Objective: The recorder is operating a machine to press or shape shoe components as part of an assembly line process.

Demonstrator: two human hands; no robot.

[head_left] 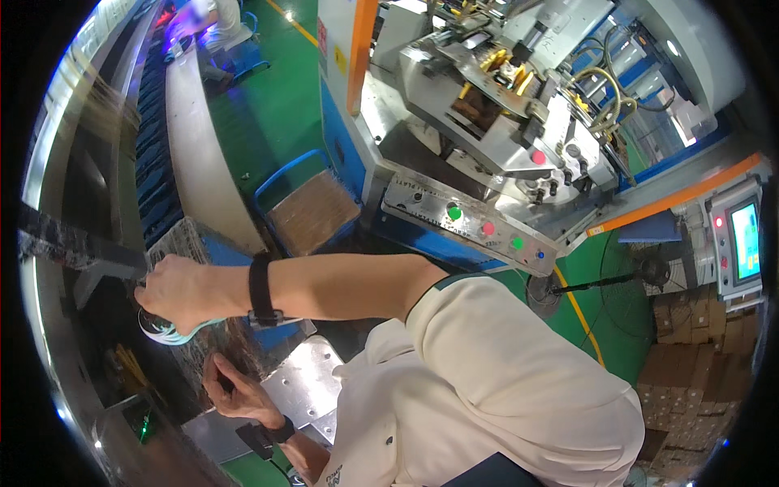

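My right hand (182,294) reaches across to the left, its fingers closed in a fist. Under the fist shows a pale teal and white curved, glossy thing (168,334), mostly covered by the hand; I cannot make out its kind. Lower down, my left hand (239,394) holds nothing that I can see, its fingers curved with a gap to the thumb. It hovers beside a worn, film-covered work surface (195,357). Both wrists wear dark straps.
A conveyor with dark pieces (154,146) runs along the left. Behind my right arm stand a blue stool with a brown top (312,213) and a machine with a button panel (471,219). A fan (649,272), a screen (744,239) and cartons (690,398) are at right. Another person (215,28) sits far off.
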